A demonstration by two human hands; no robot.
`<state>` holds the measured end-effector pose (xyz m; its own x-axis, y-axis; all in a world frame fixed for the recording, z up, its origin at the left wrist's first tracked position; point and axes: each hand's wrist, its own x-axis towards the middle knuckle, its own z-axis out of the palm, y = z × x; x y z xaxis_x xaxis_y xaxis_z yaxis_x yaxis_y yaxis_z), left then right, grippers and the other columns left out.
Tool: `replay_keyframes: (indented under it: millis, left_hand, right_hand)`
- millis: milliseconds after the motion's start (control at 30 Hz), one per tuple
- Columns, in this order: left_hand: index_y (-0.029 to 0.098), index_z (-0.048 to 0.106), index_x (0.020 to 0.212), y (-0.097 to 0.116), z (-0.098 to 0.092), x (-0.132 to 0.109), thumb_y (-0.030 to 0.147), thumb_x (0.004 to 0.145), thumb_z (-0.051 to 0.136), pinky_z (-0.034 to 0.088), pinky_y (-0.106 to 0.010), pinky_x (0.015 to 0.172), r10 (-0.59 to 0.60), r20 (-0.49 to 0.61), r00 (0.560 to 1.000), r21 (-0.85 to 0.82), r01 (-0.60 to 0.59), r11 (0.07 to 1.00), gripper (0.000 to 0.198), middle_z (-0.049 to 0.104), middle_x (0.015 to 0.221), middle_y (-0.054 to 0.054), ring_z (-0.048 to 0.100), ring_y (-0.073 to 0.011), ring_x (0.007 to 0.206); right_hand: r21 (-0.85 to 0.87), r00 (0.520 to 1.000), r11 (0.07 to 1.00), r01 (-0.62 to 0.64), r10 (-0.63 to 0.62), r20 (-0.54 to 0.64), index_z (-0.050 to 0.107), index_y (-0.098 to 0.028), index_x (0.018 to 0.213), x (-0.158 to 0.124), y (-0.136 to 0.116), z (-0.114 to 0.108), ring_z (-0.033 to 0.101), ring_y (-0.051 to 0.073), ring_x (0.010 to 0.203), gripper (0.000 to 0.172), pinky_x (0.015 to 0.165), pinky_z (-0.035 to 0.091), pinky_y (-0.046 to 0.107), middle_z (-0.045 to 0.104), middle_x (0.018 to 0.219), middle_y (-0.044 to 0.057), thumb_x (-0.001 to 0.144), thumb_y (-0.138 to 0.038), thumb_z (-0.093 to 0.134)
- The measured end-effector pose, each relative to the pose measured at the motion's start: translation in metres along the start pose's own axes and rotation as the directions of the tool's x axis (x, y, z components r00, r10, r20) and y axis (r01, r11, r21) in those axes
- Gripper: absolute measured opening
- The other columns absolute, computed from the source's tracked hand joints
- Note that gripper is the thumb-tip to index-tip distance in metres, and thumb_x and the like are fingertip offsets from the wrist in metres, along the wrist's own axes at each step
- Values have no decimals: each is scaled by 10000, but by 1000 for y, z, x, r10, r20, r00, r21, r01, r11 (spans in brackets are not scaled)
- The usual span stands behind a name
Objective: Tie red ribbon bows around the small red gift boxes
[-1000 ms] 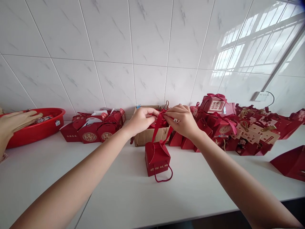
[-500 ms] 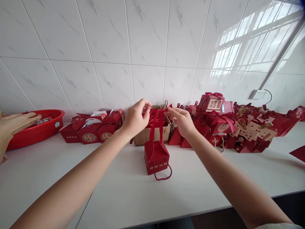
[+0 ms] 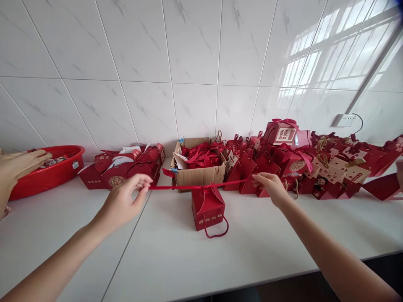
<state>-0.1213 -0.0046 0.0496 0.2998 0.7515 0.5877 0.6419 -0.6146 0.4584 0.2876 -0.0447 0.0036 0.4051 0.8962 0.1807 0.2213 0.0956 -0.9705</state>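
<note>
A small red gift box (image 3: 208, 208) with a cord handle stands on the white counter (image 3: 189, 260) in front of me. A red ribbon (image 3: 189, 186) runs taut and level through the top of the box. My left hand (image 3: 126, 201) pinches the ribbon's left end, out to the left of the box. My right hand (image 3: 270, 188) pinches its right end, out to the right.
Just behind the gift box is an open cardboard box (image 3: 199, 172) full of red ribbons. Red gift boxes (image 3: 121, 167) stand at back left and a big heap (image 3: 302, 165) at back right. Another person's hand (image 3: 19, 163) rests at a red basin (image 3: 47, 167) on the far left.
Both my hands came down from above the cardboard box and moved apart, pulling the ribbon out straight and level across the top of the gift box.
</note>
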Motion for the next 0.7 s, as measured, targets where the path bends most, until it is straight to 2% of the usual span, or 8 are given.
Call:
replay_keyframes:
  millis: [67,133,200,300,500,600,633,700]
  left_hand:
    - [374,532,871,-22,0,-18,445,778,524,487,-428,783,-114,67,991,21,113,993,117,654,840,58,605,-259,822]
    - [302,535,888,-39,4,-32,409,784,507,494,-378,776,-241,149,959,56,235,970,152,654,828,15,610,-238,833]
    - [245,535,920,-48,10,-42,376,798,493,493,-329,764,-314,230,921,68,306,950,184,651,838,-23,613,-219,846]
    - [220,523,951,-54,20,-50,352,814,476,489,-297,755,-346,284,894,58,344,937,196,646,862,-42,618,-202,854]
    - [215,523,933,-68,29,-56,351,805,463,505,-313,728,-348,377,858,28,365,931,197,623,806,-45,617,-195,764]
    - [215,570,924,-61,33,-52,388,777,490,511,-343,753,-365,419,832,75,368,927,241,635,871,-65,622,-224,820]
    - [217,593,932,-54,35,-48,420,762,512,505,-367,794,-370,391,843,102,360,927,276,638,939,-81,614,-251,907]
    - [237,630,979,-32,45,-35,492,727,558,426,-443,945,-337,280,899,147,307,940,366,600,1128,-101,496,-319,1162]
  right_hand:
    - [-117,999,993,-25,21,-35,622,-182,526,-5,18,-12,533,166,540,273,530,385,289,609,555,45,651,-421,666]
    - [-232,997,972,-44,30,-66,584,-179,485,-10,32,-19,464,136,465,284,476,330,268,553,482,17,646,-407,631]
    - [-331,996,942,-53,26,-86,567,-173,475,-13,41,-21,422,117,431,283,452,298,254,535,457,6,642,-400,597]
    - [-444,995,895,-47,3,-100,563,-168,491,-16,49,-21,429,118,440,272,460,312,247,553,469,10,650,-388,550]
    - [-604,994,797,6,-72,-85,526,-182,499,-18,49,-26,484,157,479,277,482,342,268,548,483,24,690,-383,503]
    - [-666,984,744,54,-154,-93,608,-176,639,-22,38,-24,554,209,628,281,586,402,316,632,719,78,707,-442,545]
    - [-678,976,730,87,-200,-90,639,-173,738,-24,31,-20,570,226,697,303,636,419,336,641,836,99,725,-461,547]
    - [-657,953,725,206,-302,-35,645,-176,922,-27,15,-5,585,235,793,353,712,442,354,621,995,119,781,-477,528]
